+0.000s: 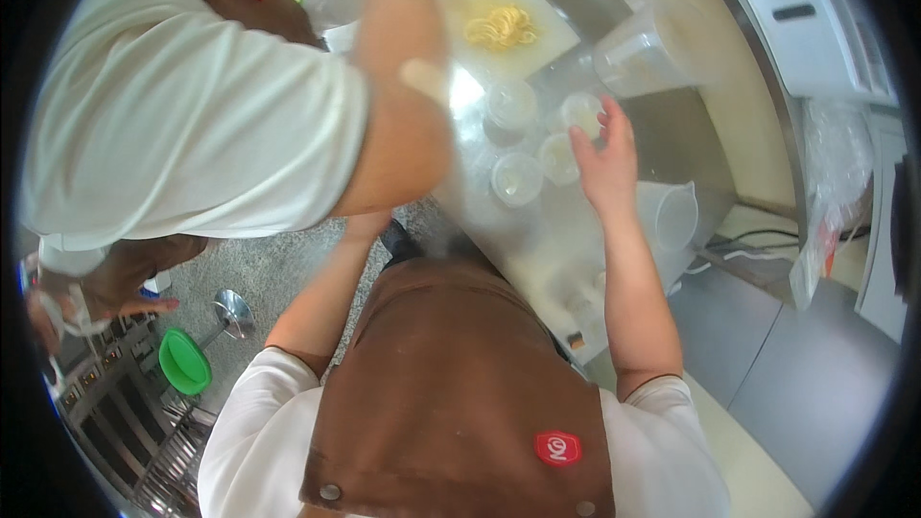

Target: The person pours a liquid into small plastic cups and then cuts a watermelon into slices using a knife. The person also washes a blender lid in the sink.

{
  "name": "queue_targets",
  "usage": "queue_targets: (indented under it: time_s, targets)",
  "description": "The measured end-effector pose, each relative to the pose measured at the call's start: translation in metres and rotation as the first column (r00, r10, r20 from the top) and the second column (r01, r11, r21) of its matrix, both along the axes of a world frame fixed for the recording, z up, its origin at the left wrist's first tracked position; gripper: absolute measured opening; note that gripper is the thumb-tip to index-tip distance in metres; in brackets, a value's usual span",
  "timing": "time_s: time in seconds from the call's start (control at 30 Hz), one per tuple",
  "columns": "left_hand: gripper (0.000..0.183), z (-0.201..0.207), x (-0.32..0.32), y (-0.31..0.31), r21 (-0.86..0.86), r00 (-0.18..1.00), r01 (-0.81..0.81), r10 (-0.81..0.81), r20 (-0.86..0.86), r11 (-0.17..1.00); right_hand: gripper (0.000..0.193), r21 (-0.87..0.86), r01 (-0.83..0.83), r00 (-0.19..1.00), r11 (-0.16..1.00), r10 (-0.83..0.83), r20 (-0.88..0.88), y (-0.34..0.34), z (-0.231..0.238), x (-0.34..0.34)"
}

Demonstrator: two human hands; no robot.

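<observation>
My right hand (609, 161) is over the steel counter with its thumb and fingers apart, and nothing shows between them. Just beside its fingertips is a small clear round cup (579, 113) with something pale in it. Close by stand more such cups: one by my thumb (558, 159), one nearer me (517, 180) and one farther left (510, 104). My left hand (369, 223) shows only at the wrist; a co-worker's arm (401, 125) covers its fingers, so whether it holds anything cannot be seen.
A co-worker in a white shirt (192, 115) leans across from the left. Yellow noodle-like strands (502, 28) lie on a white cutting board (552, 38). A large clear container (638, 58) and a clear jug (669, 216) stand on the right. A green scoop-like object (184, 362) is at lower left.
</observation>
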State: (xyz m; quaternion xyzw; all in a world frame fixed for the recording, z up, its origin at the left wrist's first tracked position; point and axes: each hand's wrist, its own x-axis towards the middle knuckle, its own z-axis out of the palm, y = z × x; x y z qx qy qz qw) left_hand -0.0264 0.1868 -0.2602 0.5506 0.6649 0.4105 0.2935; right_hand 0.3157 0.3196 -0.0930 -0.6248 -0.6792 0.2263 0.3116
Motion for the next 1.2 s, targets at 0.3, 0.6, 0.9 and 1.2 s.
queue_targets:
  time_s: [0.3, 0.6, 0.9, 1.2]
  targets:
    - [0.039, -0.008, -0.020, -0.061, -0.447, 0.895, 0.113, 0.105, 0.434, 0.887, 0.022, -0.336, 0.424, 0.902, 0.841, -0.427, 0.071, -0.177, 0.060, 0.140]
    - [0.037, -0.014, -0.001, -0.072, -0.508, 0.943, 0.297, -0.165, 0.288, 0.809, 0.019, -0.297, 0.592, 0.797, 0.749, -0.599, 0.077, -0.287, -0.008, 0.162]
    - [0.039, 0.017, 0.001, -0.049, -0.446, 0.967, 0.251, -0.241, 0.082, 0.859, 0.017, -0.326, 0.288, 0.829, 0.900, -0.405, -0.386, -0.199, -0.018, 0.088]
    - [0.040, 0.021, -0.018, -0.096, -0.569, 0.988, 0.124, -0.154, -0.004, 0.813, 0.028, -0.103, 0.425, 0.535, 0.899, -0.342, -0.773, 0.003, 0.034, 0.116]
